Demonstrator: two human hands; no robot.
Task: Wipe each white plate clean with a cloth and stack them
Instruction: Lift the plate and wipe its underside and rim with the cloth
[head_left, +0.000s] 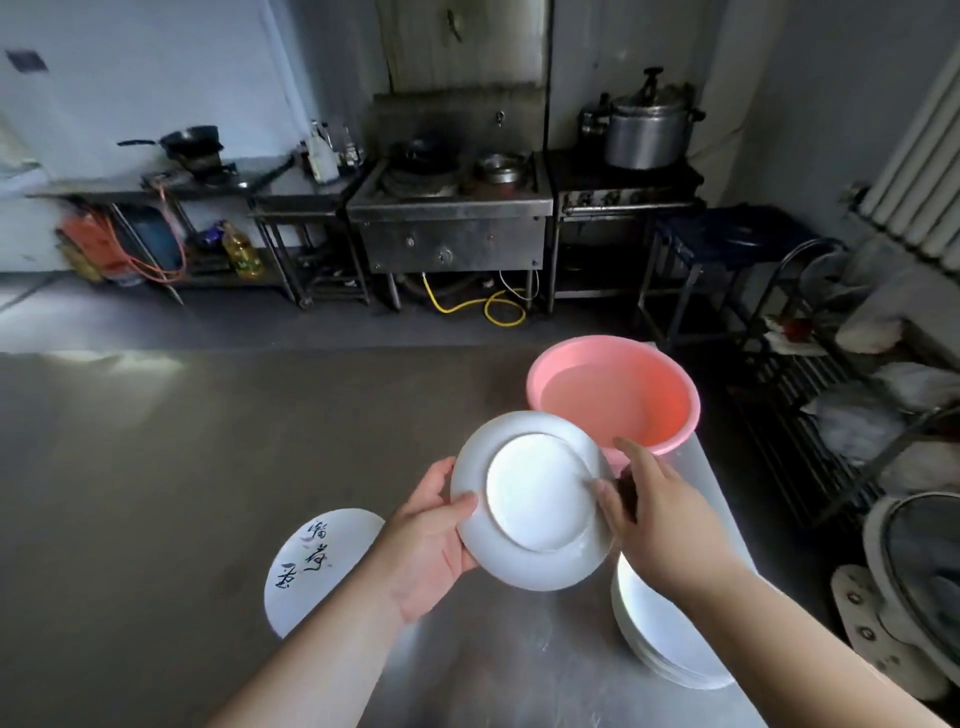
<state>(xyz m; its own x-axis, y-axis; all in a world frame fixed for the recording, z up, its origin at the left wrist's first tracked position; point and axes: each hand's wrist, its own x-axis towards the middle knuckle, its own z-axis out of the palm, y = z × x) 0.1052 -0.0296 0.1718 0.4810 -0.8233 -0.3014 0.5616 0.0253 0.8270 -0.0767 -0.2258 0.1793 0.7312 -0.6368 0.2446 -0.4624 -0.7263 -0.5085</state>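
Observation:
I hold a white plate (530, 499) tilted above the steel table, its underside facing me. My left hand (431, 540) grips its left rim, thumb on the underside. My right hand (660, 514) grips the right rim, thumb on the underside, with a dark piece that looks like the cloth (627, 493) tucked under its fingers. A stack of white plates (660, 639) sits on the table below my right forearm. A white plate with black painted characters (311, 566) lies flat at the left, partly hidden by my left arm.
A pink basin (613, 389) holding water stands on the steel table (156, 467) just beyond the held plate. A metal rack with bags stands off the table's right edge. Stoves, pots and benches line the far wall.

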